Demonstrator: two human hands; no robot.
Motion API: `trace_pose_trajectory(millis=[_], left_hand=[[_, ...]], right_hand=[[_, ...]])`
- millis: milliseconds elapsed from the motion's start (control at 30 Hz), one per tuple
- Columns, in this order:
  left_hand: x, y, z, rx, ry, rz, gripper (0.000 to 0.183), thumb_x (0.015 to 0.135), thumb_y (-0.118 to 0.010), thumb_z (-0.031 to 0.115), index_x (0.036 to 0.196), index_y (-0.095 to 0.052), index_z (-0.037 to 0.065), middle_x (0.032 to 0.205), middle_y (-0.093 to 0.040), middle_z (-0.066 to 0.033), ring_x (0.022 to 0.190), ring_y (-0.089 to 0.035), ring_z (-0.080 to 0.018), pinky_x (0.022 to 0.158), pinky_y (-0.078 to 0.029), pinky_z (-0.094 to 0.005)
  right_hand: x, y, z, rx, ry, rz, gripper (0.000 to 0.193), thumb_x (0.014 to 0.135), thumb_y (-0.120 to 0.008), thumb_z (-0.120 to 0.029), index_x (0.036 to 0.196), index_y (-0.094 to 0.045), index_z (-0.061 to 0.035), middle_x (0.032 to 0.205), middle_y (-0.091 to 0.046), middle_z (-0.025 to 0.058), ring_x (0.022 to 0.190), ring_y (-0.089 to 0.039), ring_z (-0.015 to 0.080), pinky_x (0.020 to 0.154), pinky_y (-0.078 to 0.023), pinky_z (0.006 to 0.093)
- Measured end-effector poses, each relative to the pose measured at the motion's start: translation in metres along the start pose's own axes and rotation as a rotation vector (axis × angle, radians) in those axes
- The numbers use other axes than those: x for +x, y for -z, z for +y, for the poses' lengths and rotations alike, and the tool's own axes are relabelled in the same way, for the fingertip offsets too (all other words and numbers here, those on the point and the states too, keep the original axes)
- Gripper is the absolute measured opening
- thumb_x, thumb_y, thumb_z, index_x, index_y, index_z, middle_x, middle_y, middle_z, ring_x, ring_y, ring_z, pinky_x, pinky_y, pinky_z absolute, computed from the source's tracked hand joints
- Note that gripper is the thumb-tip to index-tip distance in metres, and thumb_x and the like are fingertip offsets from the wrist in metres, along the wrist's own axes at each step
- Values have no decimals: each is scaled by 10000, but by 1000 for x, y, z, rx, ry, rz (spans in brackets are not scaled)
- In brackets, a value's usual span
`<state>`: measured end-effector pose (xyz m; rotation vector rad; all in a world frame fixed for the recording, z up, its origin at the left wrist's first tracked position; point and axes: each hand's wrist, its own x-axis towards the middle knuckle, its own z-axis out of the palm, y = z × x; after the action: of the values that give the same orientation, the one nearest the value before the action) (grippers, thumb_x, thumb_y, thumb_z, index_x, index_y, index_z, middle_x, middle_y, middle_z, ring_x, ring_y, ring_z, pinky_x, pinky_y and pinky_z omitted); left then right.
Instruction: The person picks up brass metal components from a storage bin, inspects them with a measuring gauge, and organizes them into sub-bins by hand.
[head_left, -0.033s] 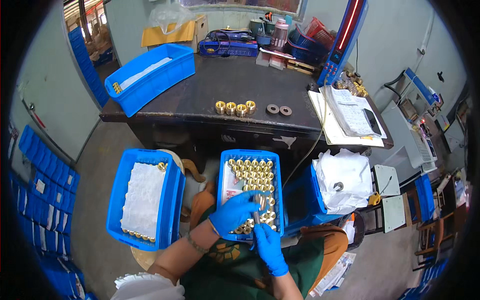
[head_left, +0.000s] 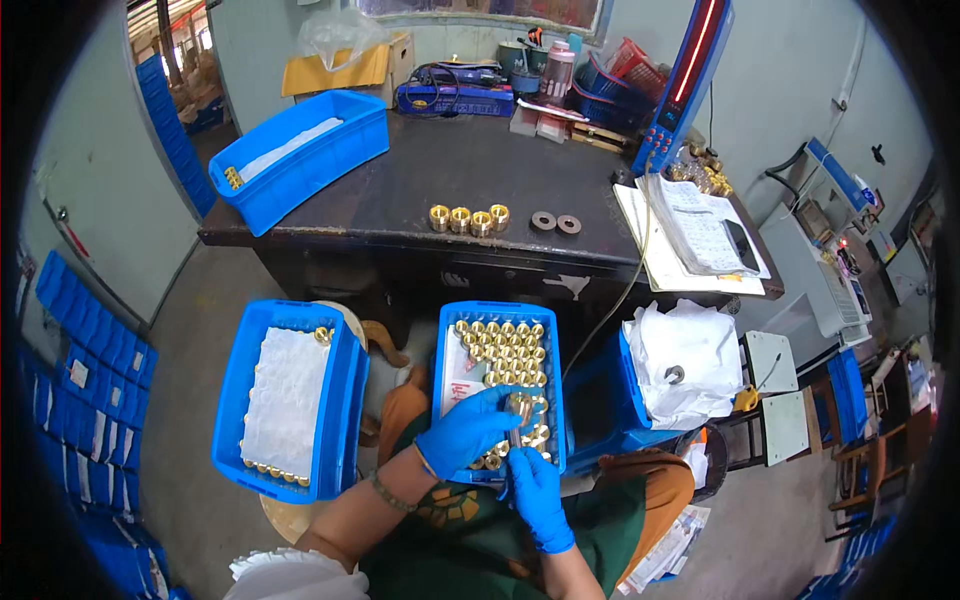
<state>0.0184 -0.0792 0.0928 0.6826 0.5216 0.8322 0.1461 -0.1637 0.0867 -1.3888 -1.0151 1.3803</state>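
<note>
Two gloved hands in blue tray on my lap. Left hand closed on brass rings; right hand just below, grip unclear. Sorting step, I think. White sheet lies left of left hand in second blue tray.

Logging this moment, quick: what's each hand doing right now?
Left hand: gloved, fingers curled on brass fittings in the blue tray.
Right hand: gloved, at the tray's near edge; grip cannot be told.
</note>
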Motion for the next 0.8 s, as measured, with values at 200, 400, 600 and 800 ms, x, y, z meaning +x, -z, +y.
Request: trace_pose_trajectory(millis=[200, 400, 600, 800], left_hand=[[-13, -20, 16, 241, -42, -77, 488, 815, -503, 21, 1279, -365, -40, 1204, -499, -151, 1094, -495, -212, 931, -410, -328], [-23, -59, 5, 412, -231, 95, 540, 737, -591, -41, 1249, -420, -20, 1196, -504, -153, 1067, -511, -192, 877, -456, -308], [-26, -71, 8, 318, -174, 146, 410, 738, -631, -20, 1127, -501, -11, 1006, -581, -96, 935, -556, -127, 802, -476, -278], [-35, -90, 3, 251, -170, -47, 450, 893, -497, 166, 1278, -379, -34, 1091, -573, -114, 991, -538, -148, 860, -438, -304]], right_hand=[[-6, -6, 0, -372, 367, 218, 158, 848, -534, -94, 735, -547, 15, 556, -520, 75, 475, -505, 125, 448, -383, 297], [-8, 2, -2, -823, 710, 330, 78, 802, -593, -91, 800, -553, -24, 604, -583, 128, 481, -581, 236, 440, -426, 347], [-11, 4, -4, -478, 650, 395, 93, 804, -597, -109, 817, -547, -32, 603, -583, 128, 506, -597, 240, 459, -441, 326], [-25, -6, -17, -366, 602, 364, 117, 778, -598, -114, 800, -578, -1, 635, -584, 158, 528, -580, 254, 504, -445, 338]])
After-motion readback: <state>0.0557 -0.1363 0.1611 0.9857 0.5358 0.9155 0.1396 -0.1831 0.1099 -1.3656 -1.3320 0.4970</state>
